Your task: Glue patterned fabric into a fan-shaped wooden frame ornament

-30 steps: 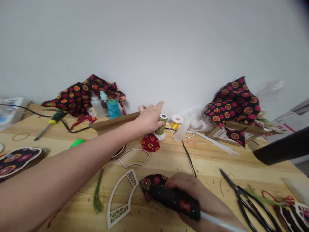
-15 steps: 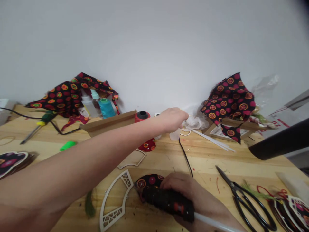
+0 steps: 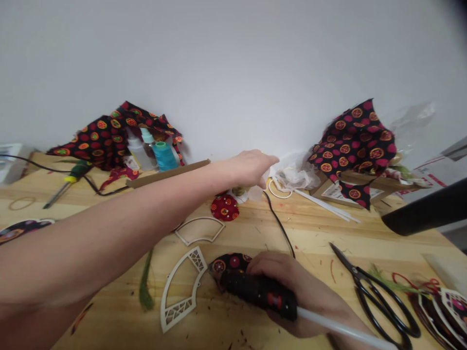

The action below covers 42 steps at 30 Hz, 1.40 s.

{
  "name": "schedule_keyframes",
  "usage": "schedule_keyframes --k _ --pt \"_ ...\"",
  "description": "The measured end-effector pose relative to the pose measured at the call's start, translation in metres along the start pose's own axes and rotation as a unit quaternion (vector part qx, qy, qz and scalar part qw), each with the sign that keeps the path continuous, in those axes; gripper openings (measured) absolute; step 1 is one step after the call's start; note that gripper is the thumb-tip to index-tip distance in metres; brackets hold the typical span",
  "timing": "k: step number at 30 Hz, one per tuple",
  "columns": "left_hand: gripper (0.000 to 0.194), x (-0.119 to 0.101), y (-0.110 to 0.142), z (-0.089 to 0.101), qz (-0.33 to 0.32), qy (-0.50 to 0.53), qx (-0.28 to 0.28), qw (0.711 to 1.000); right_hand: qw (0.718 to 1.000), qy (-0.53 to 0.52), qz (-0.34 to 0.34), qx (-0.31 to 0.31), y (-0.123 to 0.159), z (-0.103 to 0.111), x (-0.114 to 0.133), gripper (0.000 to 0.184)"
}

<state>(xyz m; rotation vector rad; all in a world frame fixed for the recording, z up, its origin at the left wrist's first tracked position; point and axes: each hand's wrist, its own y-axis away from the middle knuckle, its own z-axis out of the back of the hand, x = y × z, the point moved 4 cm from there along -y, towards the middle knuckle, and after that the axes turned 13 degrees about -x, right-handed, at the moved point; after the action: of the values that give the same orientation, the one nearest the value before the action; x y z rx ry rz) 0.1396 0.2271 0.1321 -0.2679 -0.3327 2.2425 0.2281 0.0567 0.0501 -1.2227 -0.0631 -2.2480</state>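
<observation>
My right hand [image 3: 288, 277] is wrapped round a black hot glue gun [image 3: 259, 294], with a long whitish glue stick [image 3: 339, 329] sticking out of its back. The gun's nozzle points left, just beside a dark patterned fabric piece [image 3: 229, 262] and a fan-shaped wooden frame [image 3: 173, 287] with lattice ends. My left arm stretches across the table. Above a small translucent piece [image 3: 255, 194] near the wall, my left hand [image 3: 251, 167] has its index finger and thumb apart, with nothing plainly held. A plainer fan frame [image 3: 200, 228] and a round red fabric piece [image 3: 225, 207] lie below it.
Black scissors [image 3: 375, 296] lie at right, near stacked ornaments [image 3: 445, 311]. A black tube [image 3: 430, 209] juts in from the right edge. Patterned cloth [image 3: 353, 141] covers a cardboard box. At left are a screwdriver [image 3: 69, 182], bottles and a blue thread spool [image 3: 165, 156]. A green tassel [image 3: 146, 287] lies in front.
The view has shifted slightly. My left hand has moved a little, its thumb now showing apart from the index finger. My right hand keeps hold of the glue gun.
</observation>
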Motion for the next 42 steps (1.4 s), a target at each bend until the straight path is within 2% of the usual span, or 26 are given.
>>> schedule_keyframes --k 2,4,8,10,11,12,14,15,17,18,19,20,21,23,26,28,31,33,35,37,38,39,40,42 --pt "0.077 -0.003 0.004 0.009 0.012 0.008 -0.021 1.0 1.0 -0.013 0.005 0.001 0.0 0.002 0.002 0.038" --pt "0.082 -0.001 0.01 0.026 0.039 0.009 -0.062 0.997 1.0 -0.028 -0.006 -0.011 0.002 0.007 0.001 0.038" --pt "0.06 0.011 0.043 0.068 0.137 0.048 -0.187 0.971 0.994 -0.061 -0.027 -0.089 0.011 0.024 -0.005 0.028" --pt "0.046 0.012 0.074 0.082 0.186 0.099 -0.264 0.941 0.986 -0.069 -0.036 -0.144 0.015 0.034 -0.007 0.023" --pt "0.043 0.009 0.092 0.086 0.206 0.164 -0.305 0.915 0.982 -0.073 -0.041 -0.167 0.016 0.039 -0.008 0.021" --pt "0.042 0.006 0.112 0.085 0.24 0.249 -0.327 0.88 0.978 -0.078 -0.046 -0.186 0.016 0.043 -0.009 0.02" --pt "0.039 -0.004 0.151 0.068 0.336 0.432 -0.284 0.787 0.971 -0.091 -0.051 -0.214 0.016 0.049 -0.01 0.018" --pt "0.034 -0.013 0.168 0.055 0.379 0.532 -0.239 0.718 0.969 -0.097 -0.052 -0.222 0.016 0.05 -0.009 0.018" --pt "0.031 -0.031 0.2 0.03 0.46 0.672 -0.167 0.556 0.965 -0.105 -0.05 -0.235 0.017 0.05 -0.009 0.019" --pt "0.032 -0.039 0.212 0.02 0.484 0.711 -0.152 0.486 0.964 -0.107 -0.055 -0.238 0.017 0.049 -0.009 0.019" --pt "0.032 -0.045 0.221 0.013 0.498 0.737 -0.145 0.433 0.962 -0.108 -0.063 -0.241 0.018 0.048 -0.01 0.02" --pt "0.032 -0.048 0.228 0.006 0.514 0.748 -0.149 0.394 0.961 -0.108 -0.073 -0.244 0.019 0.047 -0.011 0.02" --pt "0.032 -0.05 0.233 0.002 0.525 0.752 -0.156 0.366 0.96 -0.108 -0.083 -0.246 0.02 0.047 -0.013 0.021" --pt "0.031 -0.051 0.236 -0.004 0.54 0.751 -0.165 0.341 0.962 -0.109 -0.086 -0.234 0.021 0.045 -0.015 0.022" --pt "0.026 -0.049 0.236 -0.01 0.562 0.729 -0.17 0.352 0.971 -0.106 -0.066 -0.206 0.021 0.044 -0.017 0.023" --pt "0.019 -0.051 0.235 -0.014 0.572 0.704 -0.158 0.39 0.973 -0.098 -0.065 -0.197 0.02 0.044 -0.017 0.022" --pt "0.018 -0.062 0.236 -0.021 0.563 0.652 -0.112 0.496 0.978 -0.082 -0.06 -0.18 0.017 0.045 -0.011 0.021" --pt "0.025 -0.071 0.236 -0.027 0.532 0.597 -0.083 0.594 0.985 -0.066 -0.037 -0.157 0.013 0.044 -0.002 0.019" --pt "0.029 -0.079 0.236 -0.029 0.459 0.507 -0.091 0.724 0.991 -0.053 -0.015 -0.125 0.009 0.042 0.006 0.017" --pt "0.035 -0.088 0.233 -0.024 0.313 0.374 -0.167 0.857 0.994 -0.048 -0.009 -0.098 0.004 0.039 0.01 0.015" --pt "0.038 -0.095 0.232 -0.021 0.225 0.303 -0.214 0.901 0.994 -0.049 -0.012 -0.092 0.002 0.038 0.011 0.015" --pt "0.041 -0.101 0.232 -0.02 0.149 0.241 -0.256 0.924 0.994 -0.052 -0.016 -0.09 0.001 0.036 0.012 0.015" --pt "0.044 -0.107 0.232 -0.021 0.089 0.188 -0.288 0.935 0.994 -0.055 -0.017 -0.09 -0.001 0.035 0.012 0.015" --pt "0.044 -0.112 0.235 -0.026 0.048 0.116 -0.325 0.937 0.994 -0.057 -0.01 -0.093 -0.004 0.032 0.013 0.015"
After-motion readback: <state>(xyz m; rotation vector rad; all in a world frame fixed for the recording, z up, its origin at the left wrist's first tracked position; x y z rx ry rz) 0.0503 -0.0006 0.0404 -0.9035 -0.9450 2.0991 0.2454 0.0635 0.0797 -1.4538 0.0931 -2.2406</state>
